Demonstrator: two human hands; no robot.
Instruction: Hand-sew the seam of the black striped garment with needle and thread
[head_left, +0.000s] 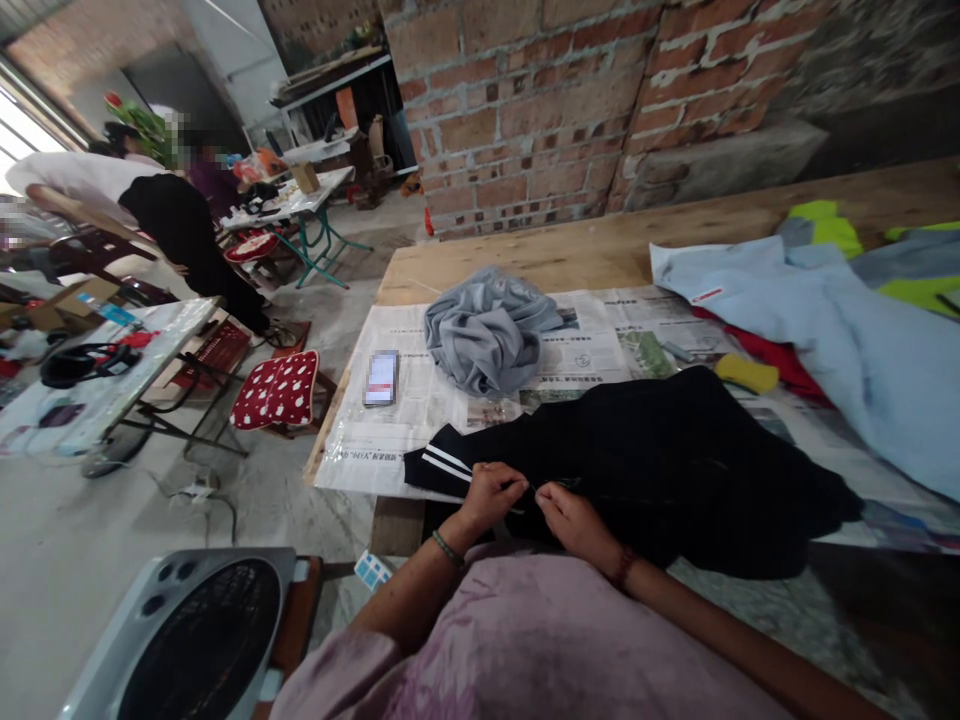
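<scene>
A black garment lies spread along the table's front edge, with two white stripes on the narrow end at its left. My left hand is over its near edge, just right of the stripes, with fingertips pinched together. Close beside it, my right hand is closed in a similar pinch, and the two sets of fingertips almost meet. Whatever is between the fingers is too small to make out. Part of the garment hangs down in front of me, below the table edge.
Newspaper under clear plastic covers the wooden table. On it are a bundled grey cloth, a phone, a yellow sponge-like piece and a light blue garment. A fan stands at lower left; a person bends beyond a red stool.
</scene>
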